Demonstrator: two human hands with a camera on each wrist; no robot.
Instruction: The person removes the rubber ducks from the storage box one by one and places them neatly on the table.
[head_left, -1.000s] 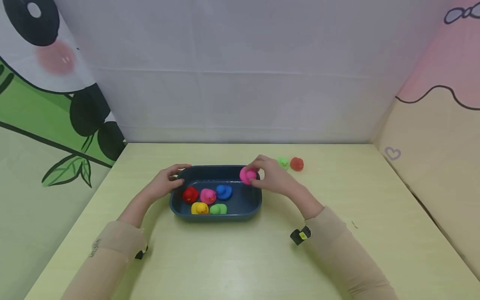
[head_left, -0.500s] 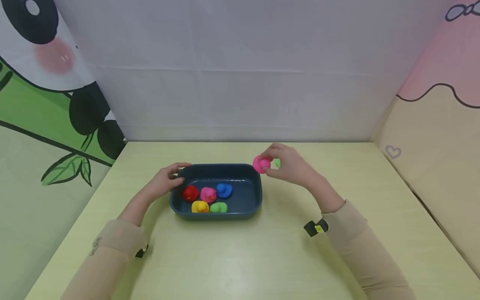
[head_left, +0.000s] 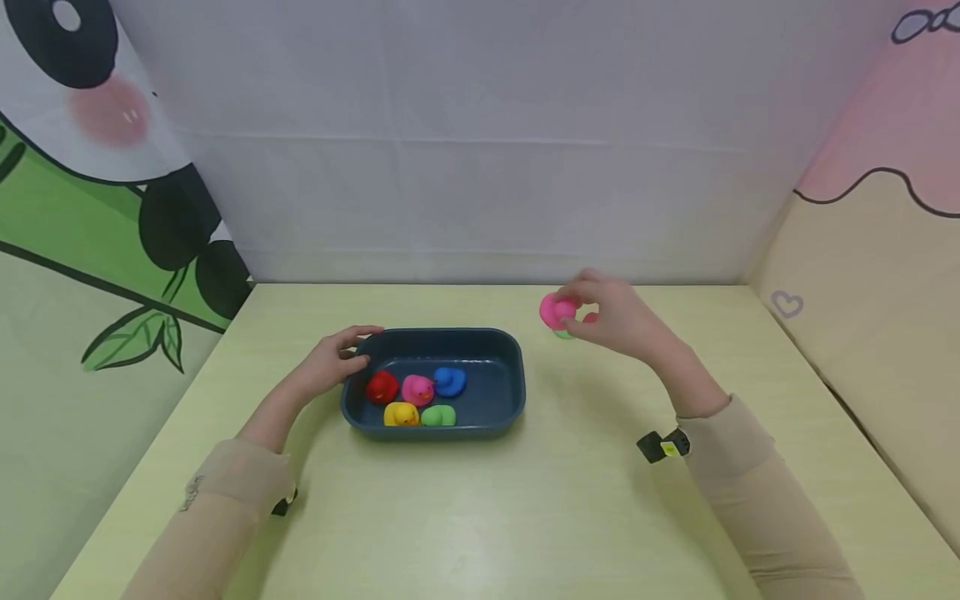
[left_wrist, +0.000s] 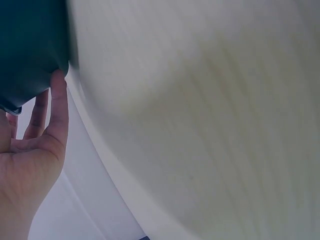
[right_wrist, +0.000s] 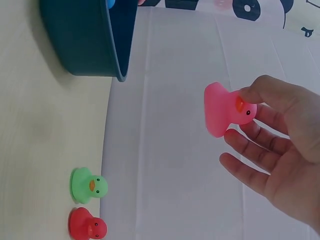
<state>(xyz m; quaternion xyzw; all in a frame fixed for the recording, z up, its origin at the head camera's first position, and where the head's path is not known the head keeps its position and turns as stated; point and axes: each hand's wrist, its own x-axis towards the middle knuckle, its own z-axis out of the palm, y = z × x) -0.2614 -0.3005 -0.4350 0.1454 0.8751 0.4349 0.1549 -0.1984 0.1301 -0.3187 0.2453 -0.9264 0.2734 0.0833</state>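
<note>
Pink duck aloft, two o'clock from tub.
Right hand pinches it; left hand grips tub, steadying, we judge.

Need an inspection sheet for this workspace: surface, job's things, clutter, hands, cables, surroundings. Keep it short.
Surface: pale wood-grain table
Job's things: dark blue tray holding red duck, pink duck, blue duck, yellow duck and green duck; second green duck and second red duck on the table, right of the tray; second pink duck held off the table, outside the tray
Clutter: nothing seen
Left hand: holds the tray's left end
Right hand: pinches the second pink duck
Cables: nothing seen
Surroundings: pale creased backdrop; cartoon-printed left wall; cartoon-printed right wall
</note>
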